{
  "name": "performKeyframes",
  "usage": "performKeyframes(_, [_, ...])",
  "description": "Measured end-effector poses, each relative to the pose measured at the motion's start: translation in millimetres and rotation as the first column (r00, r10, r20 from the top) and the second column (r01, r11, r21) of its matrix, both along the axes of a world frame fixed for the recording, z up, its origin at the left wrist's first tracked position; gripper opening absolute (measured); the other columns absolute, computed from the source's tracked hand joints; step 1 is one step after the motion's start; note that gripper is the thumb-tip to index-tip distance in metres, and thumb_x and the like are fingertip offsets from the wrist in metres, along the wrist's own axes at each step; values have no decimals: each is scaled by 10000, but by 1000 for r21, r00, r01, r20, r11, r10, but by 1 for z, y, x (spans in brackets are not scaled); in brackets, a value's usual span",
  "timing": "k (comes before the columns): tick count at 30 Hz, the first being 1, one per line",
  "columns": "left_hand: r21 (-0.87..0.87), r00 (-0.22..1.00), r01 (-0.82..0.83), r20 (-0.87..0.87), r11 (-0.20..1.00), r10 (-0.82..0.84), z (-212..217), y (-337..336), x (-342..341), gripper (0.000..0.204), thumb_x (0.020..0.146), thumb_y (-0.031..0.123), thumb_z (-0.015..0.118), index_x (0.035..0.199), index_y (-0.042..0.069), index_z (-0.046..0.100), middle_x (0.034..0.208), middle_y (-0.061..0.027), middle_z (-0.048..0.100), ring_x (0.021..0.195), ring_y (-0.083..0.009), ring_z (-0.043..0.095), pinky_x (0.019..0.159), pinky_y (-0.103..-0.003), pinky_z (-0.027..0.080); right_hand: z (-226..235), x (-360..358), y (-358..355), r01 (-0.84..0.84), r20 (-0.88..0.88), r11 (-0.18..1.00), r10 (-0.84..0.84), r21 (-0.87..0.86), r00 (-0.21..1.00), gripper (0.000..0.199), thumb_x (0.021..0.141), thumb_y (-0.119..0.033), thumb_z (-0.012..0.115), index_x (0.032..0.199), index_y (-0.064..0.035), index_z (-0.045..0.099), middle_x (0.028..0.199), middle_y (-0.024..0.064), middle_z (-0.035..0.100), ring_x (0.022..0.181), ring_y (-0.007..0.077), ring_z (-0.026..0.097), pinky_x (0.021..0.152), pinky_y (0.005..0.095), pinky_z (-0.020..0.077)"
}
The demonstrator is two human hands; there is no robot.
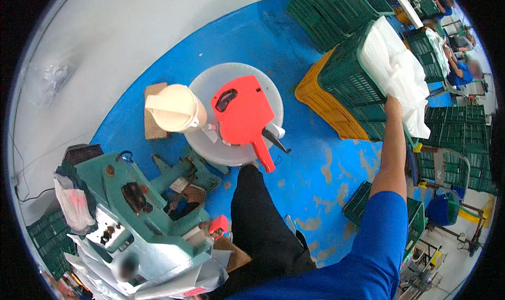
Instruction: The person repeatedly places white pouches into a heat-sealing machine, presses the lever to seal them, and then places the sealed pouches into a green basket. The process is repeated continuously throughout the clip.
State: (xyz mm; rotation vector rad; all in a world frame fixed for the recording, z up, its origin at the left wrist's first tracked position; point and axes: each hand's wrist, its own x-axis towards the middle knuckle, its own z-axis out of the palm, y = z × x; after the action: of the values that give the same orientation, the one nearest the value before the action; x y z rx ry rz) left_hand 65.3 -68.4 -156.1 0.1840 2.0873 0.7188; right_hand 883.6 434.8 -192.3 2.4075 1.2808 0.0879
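Note:
My right arm, in a blue sleeve, stretches out to the right. My right hand (392,106) is at the rim of a green crate (344,73), against the white plastic bags (392,58) heaped in it. Its fingers are hidden, so I cannot tell whether they grip the plastic. My left hand does not show. Ahead of my leg, a red label gun (244,110) with a black lever lies on a round whitish tub (231,72). Beside it stands a cream lidded jug (179,109), partly over a piece of cardboard (156,129).
A green metal machine (142,189) stands close on the left, with plastic bags around its base. The green crate sits on a yellow crate (326,108). More green crates (336,10) are stacked behind. Another low green crate (360,202) is under my arm. People in blue work far right.

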Motion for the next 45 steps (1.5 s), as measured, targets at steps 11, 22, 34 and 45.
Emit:
performKeyframes(11, [397,973,228,-127,889,-192,-46,-16,-16,430,923,244,526,1188,-65,388,1092,-157,512,1013,-251,471,924,-408,348,12,-124,-109,-167,-12,985,167,-44,986,179,836,-137,581,981,-33,569,974,185,658,932,339,643,773,434,523])
performKeyframes(22, [536,878,431,-435,726,-201,-32,33,12,722,872,271,565,1367,-113,206,1390,-301,241,1295,-388,256,1099,-460,143,22,-301,-265,-248,-308,968,244,26,920,113,739,-96,608,836,-37,605,843,181,664,771,340,662,723,415,533])
performKeyframes(34, [146,459,655,-856,741,-237,-20,42,18,919,737,466,661,1372,-78,276,1416,-302,269,1334,-438,191,1105,-492,110,44,-410,-362,-464,-500,838,281,-289,819,313,780,-184,581,1050,-25,587,1032,200,649,950,366,636,835,452,498])
performKeyframes(45, [397,675,685,-662,610,-327,-15,40,5,683,707,398,737,1216,2,513,1223,-200,521,1245,-420,352,1090,-517,175,140,-515,-286,-188,-905,908,403,375,140,172,894,-123,505,1007,-46,610,771,108,619,617,183,586,546,314,461])
